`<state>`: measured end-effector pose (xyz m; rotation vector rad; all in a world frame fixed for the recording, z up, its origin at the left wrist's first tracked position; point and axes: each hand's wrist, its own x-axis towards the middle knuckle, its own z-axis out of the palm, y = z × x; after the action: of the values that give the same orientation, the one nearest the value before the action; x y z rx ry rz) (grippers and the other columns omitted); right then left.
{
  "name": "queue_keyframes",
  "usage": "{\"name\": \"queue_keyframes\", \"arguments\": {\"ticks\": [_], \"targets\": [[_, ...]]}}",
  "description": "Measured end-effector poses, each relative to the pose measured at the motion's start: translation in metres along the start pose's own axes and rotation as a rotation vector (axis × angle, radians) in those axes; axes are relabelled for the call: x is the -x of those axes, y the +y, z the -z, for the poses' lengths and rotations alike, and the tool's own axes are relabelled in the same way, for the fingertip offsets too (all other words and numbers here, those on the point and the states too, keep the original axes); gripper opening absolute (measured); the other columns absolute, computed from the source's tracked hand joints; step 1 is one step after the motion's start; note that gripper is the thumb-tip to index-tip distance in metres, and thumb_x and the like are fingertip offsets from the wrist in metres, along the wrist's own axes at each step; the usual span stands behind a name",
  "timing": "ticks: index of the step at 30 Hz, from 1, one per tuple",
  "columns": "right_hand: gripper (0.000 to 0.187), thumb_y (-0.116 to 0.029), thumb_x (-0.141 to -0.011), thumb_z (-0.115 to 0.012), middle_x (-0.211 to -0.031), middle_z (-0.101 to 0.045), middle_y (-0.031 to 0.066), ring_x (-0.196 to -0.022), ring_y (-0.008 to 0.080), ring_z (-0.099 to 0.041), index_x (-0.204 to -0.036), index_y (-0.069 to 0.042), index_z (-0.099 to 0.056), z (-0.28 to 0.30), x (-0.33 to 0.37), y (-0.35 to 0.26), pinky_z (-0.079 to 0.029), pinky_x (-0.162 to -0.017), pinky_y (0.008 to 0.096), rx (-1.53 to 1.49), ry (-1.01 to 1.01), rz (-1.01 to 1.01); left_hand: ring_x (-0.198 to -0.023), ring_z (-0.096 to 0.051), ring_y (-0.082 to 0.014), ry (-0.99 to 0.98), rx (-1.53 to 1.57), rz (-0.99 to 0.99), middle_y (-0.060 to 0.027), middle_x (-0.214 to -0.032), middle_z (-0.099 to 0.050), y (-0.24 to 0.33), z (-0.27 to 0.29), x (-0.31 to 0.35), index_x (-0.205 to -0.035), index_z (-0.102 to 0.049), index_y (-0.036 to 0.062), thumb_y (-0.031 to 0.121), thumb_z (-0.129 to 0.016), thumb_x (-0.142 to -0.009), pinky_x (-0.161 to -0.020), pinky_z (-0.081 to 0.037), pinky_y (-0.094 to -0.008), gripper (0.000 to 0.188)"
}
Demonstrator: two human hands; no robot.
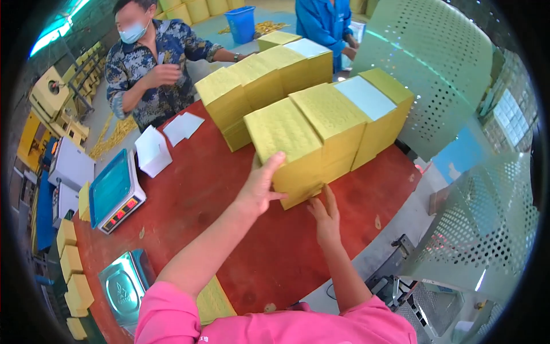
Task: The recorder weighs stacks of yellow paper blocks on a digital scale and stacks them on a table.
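Observation:
A tall stack of yellow paper (pixel 298 169) stands at the near end of a row on the red table (pixel 206 212). My left hand (pixel 260 186) is closed around its left side, thumb on the near face and other fingers partly hidden behind the stack. Low on its right, my right hand (pixel 325 215) presses its fingers to the bottom edge; some fingertips are out of sight. More yellow paper stacks (pixel 338 135) stand directly behind, with a white sheet (pixel 365 97) on top of one.
A second row of yellow stacks (pixel 252 80) runs behind. On the left are a scale (pixel 114 192), white papers (pixel 153 152) and a shiny metal-topped device (pixel 123 284). Across the table stands a person in camouflage (pixel 154 63); another wears blue (pixel 321 23). Perforated metal guards (pixel 435 74) rise at right.

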<state>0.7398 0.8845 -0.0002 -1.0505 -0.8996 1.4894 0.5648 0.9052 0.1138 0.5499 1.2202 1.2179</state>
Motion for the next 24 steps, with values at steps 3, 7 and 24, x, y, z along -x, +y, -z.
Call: {"name": "queue_keyframes", "arguments": {"ticks": [3, 7, 24], "targets": [[0.053, -0.003, -0.096, -0.052, -0.139, -0.047, 0.0118, -0.121, 0.0201, -0.054, -0.146, -0.002, -0.035, 0.016, 0.023, 0.006, -0.045, -0.098, 0.0307, 0.088, -0.052, 0.029, -0.133, -0.036, -0.0389, 0.027, -0.024, -0.057, -0.0150, -0.147, -0.034, -0.004, -0.007, 0.008, -0.148, -0.018, 0.0193, 0.050, -0.068, -0.083, -0.094, -0.040, -0.0682, 0.088], [0.040, -0.002, -0.095, -0.050, -0.132, -0.053, 0.0134, -0.115, 0.0218, -0.058, -0.135, 0.002, -0.047, -0.007, 0.062, 0.015, -0.049, -0.094, 0.0328, 0.110, -0.217, -0.055, -0.131, -0.042, -0.0314, 0.021, 0.016, -0.070, -0.0105, -0.143, -0.041, -0.007, 0.022, 0.022, -0.146, -0.025, 0.0259, 0.053, -0.068, -0.082, -0.088, -0.044, -0.0645, 0.082], [0.021, -0.001, -0.090, -0.048, -0.093, -0.067, 0.0138, -0.080, 0.0231, -0.065, -0.105, 0.004, -0.062, -0.261, 0.397, 0.060, -0.054, -0.075, 0.0353, 0.127, -1.285, -0.344, -0.114, -0.058, -0.0237, 0.737, 0.377, -0.327, -0.0150, -0.130, -0.057, -0.142, 0.362, 0.613, -0.137, -0.047, 0.0031, 0.034, -0.049, -0.100, -0.097, -0.048, -0.0406, 0.048]]}}
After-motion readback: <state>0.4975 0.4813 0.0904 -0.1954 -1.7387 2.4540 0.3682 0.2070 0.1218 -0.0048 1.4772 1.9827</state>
